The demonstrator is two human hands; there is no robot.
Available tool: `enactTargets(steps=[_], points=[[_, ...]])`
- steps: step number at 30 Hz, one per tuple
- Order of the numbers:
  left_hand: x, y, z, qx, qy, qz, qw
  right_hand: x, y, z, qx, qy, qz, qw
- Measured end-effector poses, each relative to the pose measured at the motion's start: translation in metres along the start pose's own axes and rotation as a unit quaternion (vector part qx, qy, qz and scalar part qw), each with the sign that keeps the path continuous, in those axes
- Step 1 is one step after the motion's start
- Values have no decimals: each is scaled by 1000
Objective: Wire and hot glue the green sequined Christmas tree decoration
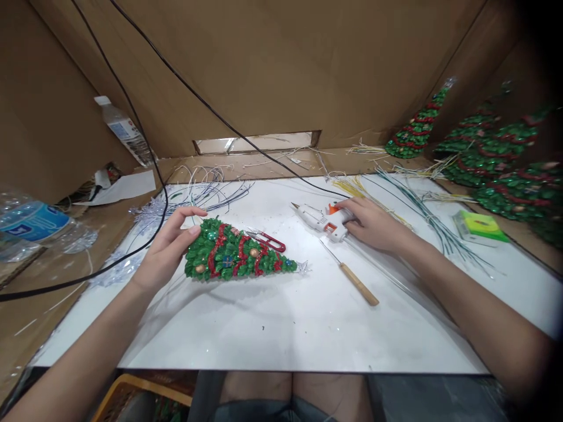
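A small green Christmas tree [240, 253] with red garland and coloured balls lies on its side, its clear star tip pointing right. My left hand [169, 246] holds it at the wide base, thumb against the edge and fingers partly behind it. To the right, a white hot glue gun [317, 221] with an orange part lies on its side, nozzle pointing left. My right hand [365, 221] is closed around its handle, fingertips partly hidden. Red thread snips [270, 240] rest just behind the tree. Between tree and right forearm lies a wooden-handled awl [358, 284].
Wire bundles [215, 187] and green wires [422, 214] lie across the white board [281, 340]. Decorated trees [416, 132] stand at right, near a green-yellow box [479, 227]. Bottles [125, 132] stand left. A black cable [211, 108] crosses the view. Below is an orange basket [132, 381].
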State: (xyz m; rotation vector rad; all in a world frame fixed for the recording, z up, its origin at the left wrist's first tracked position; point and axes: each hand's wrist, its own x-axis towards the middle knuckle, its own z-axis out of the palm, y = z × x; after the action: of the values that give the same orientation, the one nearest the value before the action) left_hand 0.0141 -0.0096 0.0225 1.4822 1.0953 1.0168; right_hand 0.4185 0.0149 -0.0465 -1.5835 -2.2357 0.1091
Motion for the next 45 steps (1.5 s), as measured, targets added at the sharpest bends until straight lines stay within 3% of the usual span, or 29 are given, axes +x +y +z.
enactTargets(steps=[8, 14, 20, 26, 30, 37, 45], points=[[3, -1, 1, -3, 24, -30, 999, -1, -2, -5, 15, 4, 28, 999], [6, -2, 2, 6, 47, -37, 998, -1, 11, -19, 14, 36, 47, 998], [5, 2, 5, -6, 66, -55, 996, -9, 46, -45, -35, 101, 147, 983], [9, 1, 2, 32, 90, -61, 993, -21, 70, -66, -75, 115, 238, 961], [8, 3, 4, 35, 94, -68, 993, -23, 66, -73, -80, 84, 278, 954], [8, 4, 7, 12, 101, -71, 992, -21, 58, -71, -41, -51, 310, 948], [10, 1, 5, 15, 100, -67, 993, -24, 60, -79, -24, -107, 315, 943]])
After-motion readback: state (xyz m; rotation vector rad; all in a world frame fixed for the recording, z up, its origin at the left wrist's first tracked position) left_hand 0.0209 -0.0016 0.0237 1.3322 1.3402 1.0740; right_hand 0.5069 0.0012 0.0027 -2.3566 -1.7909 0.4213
